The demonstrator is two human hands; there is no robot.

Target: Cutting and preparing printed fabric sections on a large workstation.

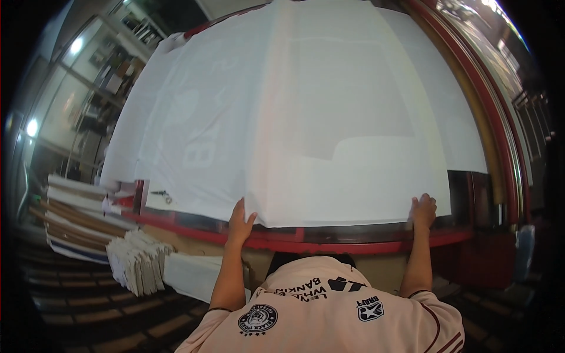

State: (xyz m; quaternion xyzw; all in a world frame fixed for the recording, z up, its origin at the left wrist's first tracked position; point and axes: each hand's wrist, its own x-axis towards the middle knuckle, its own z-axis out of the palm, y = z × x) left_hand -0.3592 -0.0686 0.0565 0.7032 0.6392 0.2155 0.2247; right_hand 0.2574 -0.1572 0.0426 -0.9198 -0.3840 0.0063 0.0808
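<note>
A wide white sheet of thin cloth or paper (pixel 353 194) is spread over a red-framed flat machine bed (pixel 376 238). Faint pale shapes and pinkish and yellowish bands show through it. My left hand (pixel 240 222) rests at its near edge beside a lengthwise fold, thumb apart from the stretched fingers. Near the right front corner, my right hand (pixel 424 210) lies on the sheet with thumb and fingers apart, the fingers slightly bent. Neither hand visibly holds anything. On the sheet's left front corner is a small dark and silver tool (pixel 163 196), perhaps snips.
A red rail (pixel 465 76) and a long brown roll (pixel 465 97) run along the right side. To the left lie stacked long rolls (pixel 76 203). Folded white material (pixel 138 262) hangs below the bed's front left, near a pale panel (pixel 191 275). Glass partitions (pixel 70 106) stand behind.
</note>
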